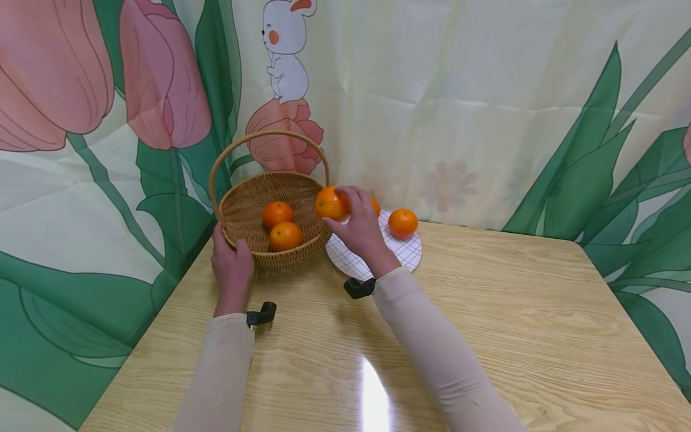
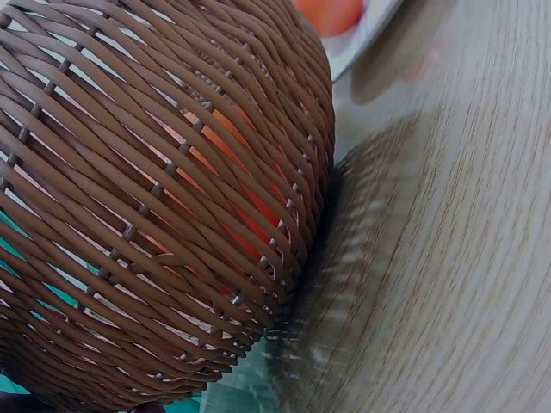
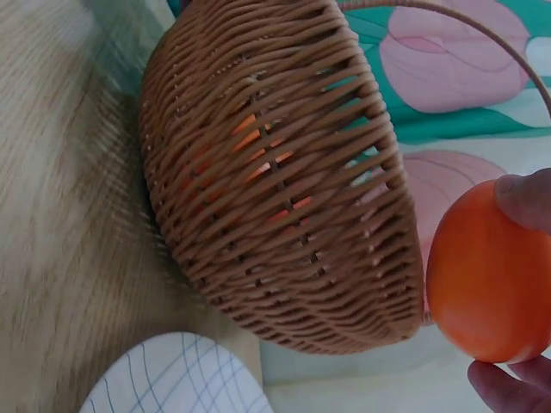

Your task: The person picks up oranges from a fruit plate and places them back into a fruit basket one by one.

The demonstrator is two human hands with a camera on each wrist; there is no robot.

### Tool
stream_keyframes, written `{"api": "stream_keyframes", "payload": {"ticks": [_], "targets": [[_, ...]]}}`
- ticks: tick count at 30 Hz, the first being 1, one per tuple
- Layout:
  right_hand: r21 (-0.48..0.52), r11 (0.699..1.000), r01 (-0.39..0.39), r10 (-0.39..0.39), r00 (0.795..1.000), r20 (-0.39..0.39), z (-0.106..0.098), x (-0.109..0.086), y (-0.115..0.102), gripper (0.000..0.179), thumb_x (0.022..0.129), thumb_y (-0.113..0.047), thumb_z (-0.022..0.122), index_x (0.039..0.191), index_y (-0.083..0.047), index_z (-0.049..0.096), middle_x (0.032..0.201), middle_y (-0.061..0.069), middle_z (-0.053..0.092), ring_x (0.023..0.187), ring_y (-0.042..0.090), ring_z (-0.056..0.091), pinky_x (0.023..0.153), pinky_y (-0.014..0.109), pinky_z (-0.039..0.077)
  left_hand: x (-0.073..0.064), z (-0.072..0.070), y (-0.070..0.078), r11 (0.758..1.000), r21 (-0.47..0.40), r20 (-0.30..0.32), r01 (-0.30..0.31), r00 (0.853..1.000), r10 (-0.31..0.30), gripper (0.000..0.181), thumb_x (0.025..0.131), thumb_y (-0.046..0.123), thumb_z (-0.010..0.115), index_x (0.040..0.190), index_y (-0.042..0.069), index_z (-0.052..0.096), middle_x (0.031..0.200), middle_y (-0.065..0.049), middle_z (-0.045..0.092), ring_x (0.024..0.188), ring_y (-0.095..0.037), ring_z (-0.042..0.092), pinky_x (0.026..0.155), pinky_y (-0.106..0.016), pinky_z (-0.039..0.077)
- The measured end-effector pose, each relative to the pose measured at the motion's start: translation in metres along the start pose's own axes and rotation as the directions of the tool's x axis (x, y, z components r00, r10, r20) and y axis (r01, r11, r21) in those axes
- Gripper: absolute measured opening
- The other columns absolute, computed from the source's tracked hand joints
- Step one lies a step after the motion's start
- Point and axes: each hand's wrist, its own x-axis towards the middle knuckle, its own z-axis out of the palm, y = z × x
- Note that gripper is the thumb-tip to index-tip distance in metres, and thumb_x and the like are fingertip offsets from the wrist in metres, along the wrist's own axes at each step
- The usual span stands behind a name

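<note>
My left hand grips the near left rim of a wicker basket with a tall arched handle. Two oranges lie inside; their colour shows through the weave in both wrist views. My right hand holds another orange between thumb and fingers, level with the basket's right rim. In the right wrist view this held orange is just outside the rim. Below that hand is a white plate with a blue grid pattern. One orange sits on it, and another is partly hidden behind the hand.
The wooden table stretches to the right and toward me. A curtain printed with tulips and a rabbit hangs right behind the table's far edge and along its left side. Each wrist carries a small black camera mount.
</note>
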Motion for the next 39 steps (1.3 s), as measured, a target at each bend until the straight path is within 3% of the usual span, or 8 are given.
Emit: {"api": "stream_keyframes", "payload": {"ticks": [10,24,39], "targets": [[0.003,1.0,0.009,-0.009,1.0,0.029,0.01,0.003,-0.007,0.059,0.076,-0.041,0.068,0.127,-0.022,0.044,0.131,0.005,0.039,0.113,0.023,0.047,0.092,0.039,0.044,0.002,0.001,-0.003,1.0,-0.006,-0.009,-0.005,1.0,0.004,0.057,0.087,0.023,0.034,0.142,0.027,0.023,0.141,-0.01,0.04,0.121,-0.027,0.045,0.099,-0.046,0.038],[0.019,0.999,-0.031,0.029,0.996,0.086,0.023,0.008,-0.013,0.058,0.077,-0.041,0.066,0.128,-0.025,0.042,0.133,0.005,0.037,0.106,0.024,0.05,0.081,0.034,0.05,0.002,0.002,-0.002,1.0,0.001,-0.02,0.001,1.0,-0.001,0.057,0.086,0.023,0.034,0.142,0.026,0.023,0.142,-0.009,0.038,0.123,-0.026,0.043,0.101,-0.045,0.036],[-0.024,0.999,-0.046,0.05,0.981,0.19,0.03,0.015,-0.018,0.057,0.078,-0.042,0.066,0.127,-0.026,0.042,0.133,0.004,0.038,0.107,0.026,0.05,0.089,0.04,0.047,0.001,0.003,-0.002,1.0,0.006,-0.018,0.009,1.0,-0.009,0.057,0.087,0.024,0.035,0.143,0.027,0.022,0.142,-0.009,0.038,0.124,-0.027,0.043,0.101,-0.046,0.036]]}}
